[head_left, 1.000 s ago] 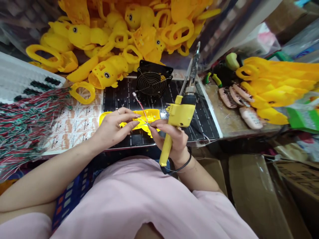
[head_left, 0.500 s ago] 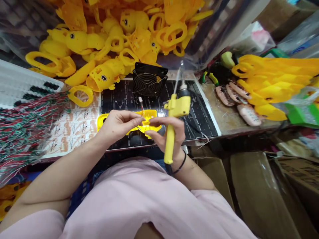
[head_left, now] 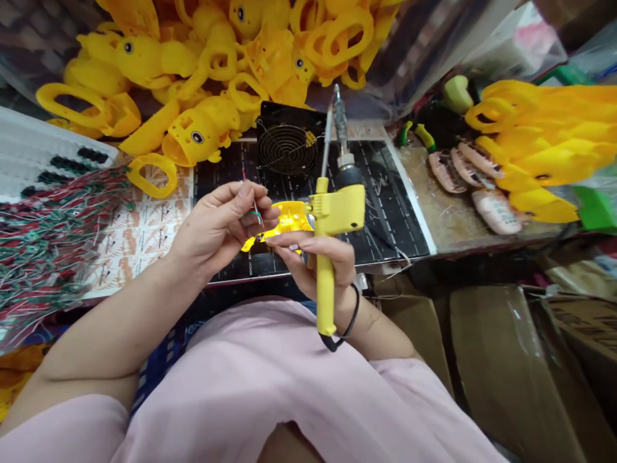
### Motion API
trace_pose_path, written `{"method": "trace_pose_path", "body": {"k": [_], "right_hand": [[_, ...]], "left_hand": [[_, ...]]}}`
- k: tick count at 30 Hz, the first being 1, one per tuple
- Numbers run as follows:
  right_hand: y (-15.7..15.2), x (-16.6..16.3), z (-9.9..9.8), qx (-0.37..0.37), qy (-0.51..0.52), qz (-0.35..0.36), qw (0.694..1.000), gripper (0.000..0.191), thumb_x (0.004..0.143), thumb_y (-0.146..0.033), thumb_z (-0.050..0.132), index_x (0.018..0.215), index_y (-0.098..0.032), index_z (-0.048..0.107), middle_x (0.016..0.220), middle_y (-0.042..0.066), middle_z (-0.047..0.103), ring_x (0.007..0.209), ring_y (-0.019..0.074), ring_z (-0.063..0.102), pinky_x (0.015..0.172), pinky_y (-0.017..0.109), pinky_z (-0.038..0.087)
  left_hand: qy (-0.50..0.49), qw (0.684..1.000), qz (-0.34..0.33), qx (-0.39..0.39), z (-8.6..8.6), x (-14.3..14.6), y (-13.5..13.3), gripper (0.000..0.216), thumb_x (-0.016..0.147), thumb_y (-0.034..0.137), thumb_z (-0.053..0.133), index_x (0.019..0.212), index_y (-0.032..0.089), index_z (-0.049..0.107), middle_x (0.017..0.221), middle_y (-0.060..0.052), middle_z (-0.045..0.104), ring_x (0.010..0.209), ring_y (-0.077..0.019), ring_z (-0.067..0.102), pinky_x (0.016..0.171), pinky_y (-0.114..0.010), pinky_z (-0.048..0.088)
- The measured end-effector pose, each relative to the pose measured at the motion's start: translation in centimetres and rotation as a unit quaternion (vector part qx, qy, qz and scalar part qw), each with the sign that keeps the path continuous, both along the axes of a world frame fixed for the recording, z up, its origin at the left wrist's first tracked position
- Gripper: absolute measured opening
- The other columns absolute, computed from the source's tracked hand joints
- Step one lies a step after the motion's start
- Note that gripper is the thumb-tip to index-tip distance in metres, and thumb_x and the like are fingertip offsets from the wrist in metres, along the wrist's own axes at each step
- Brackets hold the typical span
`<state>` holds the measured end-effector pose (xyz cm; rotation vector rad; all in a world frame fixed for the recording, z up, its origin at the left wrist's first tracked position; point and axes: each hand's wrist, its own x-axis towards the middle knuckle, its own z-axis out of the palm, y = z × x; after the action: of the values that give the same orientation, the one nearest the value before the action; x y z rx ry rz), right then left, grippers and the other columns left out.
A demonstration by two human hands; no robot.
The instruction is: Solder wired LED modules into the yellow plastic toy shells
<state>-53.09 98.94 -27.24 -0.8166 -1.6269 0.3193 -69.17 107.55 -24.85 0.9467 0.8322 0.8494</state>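
Note:
My left hand (head_left: 219,225) pinches thin red and green wires (head_left: 255,212) between thumb and fingertips, just above a flat yellow plastic shell (head_left: 284,222) lying on the black mat. My right hand (head_left: 315,260) grips the handle of a yellow soldering gun (head_left: 335,209), whose metal tip points up and away toward the fan. The fingertips of my right hand also touch the near edge of the yellow shell, close to the wire ends. A black band circles my right wrist.
A small black fan (head_left: 288,149) stands at the back of the black mat (head_left: 385,212). Yellow toy shells (head_left: 202,64) pile behind it, and more lie at the right (head_left: 535,148). A heap of red and green wire assemblies (head_left: 43,231) lies left. Cardboard boxes (head_left: 501,360) stand lower right.
My left hand has lifted and drawn the wires up off the shell. The soldering gun has swung more upright, and both hands have shifted slightly toward me.

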Motion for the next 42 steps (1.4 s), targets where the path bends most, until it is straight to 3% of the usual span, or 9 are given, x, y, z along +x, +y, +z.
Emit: {"method": "trace_pose_path", "body": {"k": [8,14,17,22,25,28,31,35,42], "right_hand": [[-0.6,2.1,0.5,-0.054,-0.086,-0.014,0.995,0.039,0.094,-0.028,0.078,0.122,-0.026,0.051,0.126,0.01,0.077,0.115,0.0222,0.076,0.093,0.035,0.07],[-1.8,5.6,-1.7,-0.063,-0.131,-0.165,0.975,0.033,0.092,-0.015,0.077,0.118,-0.026,0.06,0.112,0.004,0.081,0.098,0.0207,0.081,0.088,0.033,0.07],[-1.7,6.4,-3.0,-0.081,-0.188,-0.201,0.958,0.036,0.092,-0.025,0.08,0.122,-0.025,0.061,0.119,0.008,0.08,0.105,0.0227,0.08,0.092,0.033,0.069],[-0.9,6.5,-4.2,-0.081,-0.236,-0.199,0.948,0.03,0.096,-0.026,0.074,0.123,-0.025,0.063,0.121,0.008,0.079,0.104,0.021,0.08,0.09,0.032,0.068],[-0.7,6.8,-3.4,-0.055,-0.227,-0.213,0.949,0.024,0.096,-0.022,0.074,0.118,-0.025,0.065,0.113,0.004,0.081,0.098,0.0195,0.081,0.087,0.03,0.069],[-1.4,7.3,-1.1,-0.027,-0.212,-0.204,0.955,0.019,0.098,-0.022,0.071,0.116,-0.027,0.069,0.089,-0.003,0.081,0.077,0.0162,0.08,0.074,0.027,0.069],[-3.1,7.5,1.6,-0.032,-0.205,-0.198,0.958,0.041,0.106,-0.041,0.059,0.144,-0.026,0.061,0.083,-0.002,0.079,0.067,0.016,0.077,0.068,0.027,0.068],[-5.3,7.2,3.7,-0.044,-0.221,-0.338,0.914,0.063,0.103,-0.063,0.052,0.151,-0.022,0.056,0.099,0.008,0.08,0.08,0.0225,0.079,0.073,0.035,0.069],[-5.8,6.2,2.9,-0.035,-0.282,-0.262,0.922,0.026,0.096,-0.019,0.068,0.122,-0.021,0.066,0.084,0.003,0.078,0.064,0.0164,0.073,0.061,0.028,0.066]], "left_hand": [[-0.064,0.995,0.053,0.058,-0.4,1.3,2.1,0.043,0.063,0.056,0.096,0.072,0.022,0.073,0.071,0.001,0.065,0.061,-0.0084,0.055,0.053,-0.02,0.042],[0.123,0.983,-0.047,0.128,-3.6,1.7,1.9,0.038,0.068,0.051,0.089,0.078,0.016,0.075,0.061,0.0,0.065,0.053,-0.0104,0.055,0.051,-0.022,0.045],[0.24,0.934,-0.072,0.255,-4.3,1.7,1.9,0.019,0.08,0.036,0.076,0.082,0.017,0.077,0.072,-0.003,0.072,0.062,-0.0143,0.064,0.062,-0.025,0.051],[0.393,0.785,-0.083,0.473,-5.1,2.4,2.1,0.016,0.09,0.024,0.061,0.087,0.018,0.076,0.086,-0.006,0.075,0.08,-0.0206,0.071,0.078,-0.031,0.056],[0.446,0.724,-0.07,0.522,-5.9,3.0,2.0,0.019,0.094,0.023,0.058,0.09,0.018,0.075,0.093,-0.009,0.074,0.085,-0.0233,0.07,0.076,-0.034,0.055],[0.453,0.707,-0.032,0.543,-6.5,3.3,1.8,0.019,0.095,0.021,0.056,0.086,0.019,0.073,0.108,-0.011,0.074,0.102,-0.0261,0.068,0.084,-0.038,0.056],[0.451,0.693,-0.014,0.562,-7.0,3.5,1.5,0.021,0.097,0.019,0.055,0.086,0.019,0.072,0.118,-0.011,0.076,0.111,-0.0282,0.068,0.09,-0.043,0.055],[0.464,0.686,-0.019,0.56,-7.1,3.6,1.1,0.02,0.097,0.018,0.056,0.087,0.019,0.073,0.118,-0.01,0.079,0.105,-0.0288,0.074,0.089,-0.046,0.054],[0.485,0.684,-0.039,0.543,-6.5,3.9,0.7,0.019,0.094,0.015,0.059,0.088,0.019,0.077,0.123,-0.012,0.078,0.111,-0.0312,0.075,0.087,-0.046,0.058]]}}
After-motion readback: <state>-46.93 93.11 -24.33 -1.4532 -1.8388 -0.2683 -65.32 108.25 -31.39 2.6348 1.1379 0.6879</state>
